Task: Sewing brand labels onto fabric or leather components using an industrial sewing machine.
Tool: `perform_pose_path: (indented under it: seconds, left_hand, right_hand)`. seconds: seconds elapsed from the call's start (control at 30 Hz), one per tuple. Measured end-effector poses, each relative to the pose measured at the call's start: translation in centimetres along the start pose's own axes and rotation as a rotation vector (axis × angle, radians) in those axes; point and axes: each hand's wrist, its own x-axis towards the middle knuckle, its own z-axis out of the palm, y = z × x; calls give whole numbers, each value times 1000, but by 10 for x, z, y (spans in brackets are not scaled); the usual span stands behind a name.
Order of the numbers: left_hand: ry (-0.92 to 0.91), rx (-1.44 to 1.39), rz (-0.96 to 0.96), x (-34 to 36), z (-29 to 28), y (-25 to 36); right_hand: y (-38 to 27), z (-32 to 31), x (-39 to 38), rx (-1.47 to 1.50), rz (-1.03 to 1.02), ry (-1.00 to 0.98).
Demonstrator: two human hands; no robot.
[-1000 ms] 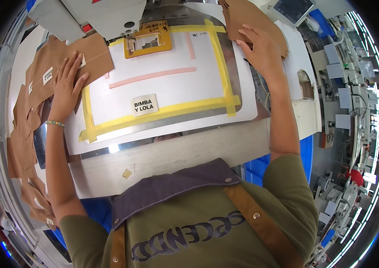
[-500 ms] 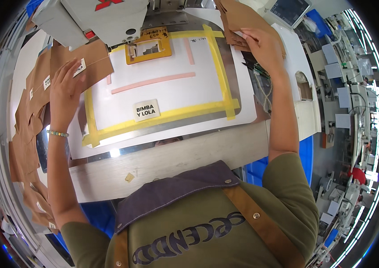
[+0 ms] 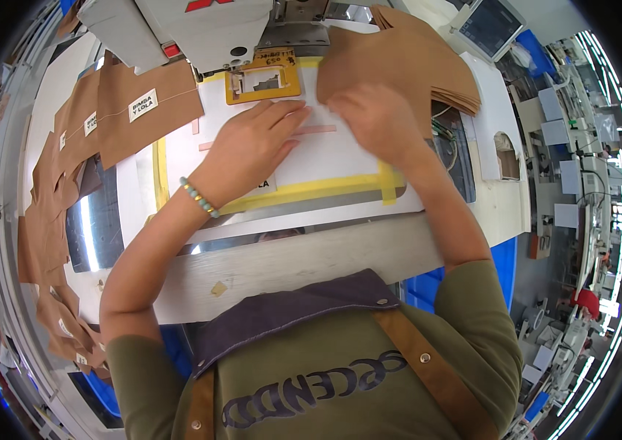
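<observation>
Brown fabric piece (image 3: pixel 399 62) looks light, floppy; we grasp its near edge with right hand (image 3: pixel 377 121), left hand (image 3: pixel 252 150) flat, released on white template (image 3: pixel 340 158).

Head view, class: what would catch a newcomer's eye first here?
Both hands meet at the centre: the left hand lies flat on the white template board edged with yellow tape, while the right hand brings a brown cut piece onto it. More brown pieces fan out at left.

White board (image 3: pixel 340 158) with yellow tape border (image 3: pixel 303 192), pink strip (image 3: pixel 318 130); tan fabric pieces (image 3: pixel 142 110) at 10 o'clock; turquoise bead bracelet (image 3: pixel 199 198).
</observation>
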Motion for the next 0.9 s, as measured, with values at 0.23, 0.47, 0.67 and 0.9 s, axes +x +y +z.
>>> perform_pose_path:
  seconds: [0.23, 0.47, 0.67, 0.9]
  left_hand:
    - [-90, 133, 36, 4, 7, -17]
    - [-32, 437, 110, -34, -28, -51]
    - [-32, 498, 53, -55, -42, -59]
    - [-70, 368, -157, -82, -49, -34]
  right_hand:
    - [-42, 6, 1, 96, -107, -34]
    - [-11, 6, -6, -83, -34, -58]
    - [-16, 12, -2, 54, 31, -153]
    - [-22, 3, -16, 132, 141, -378]
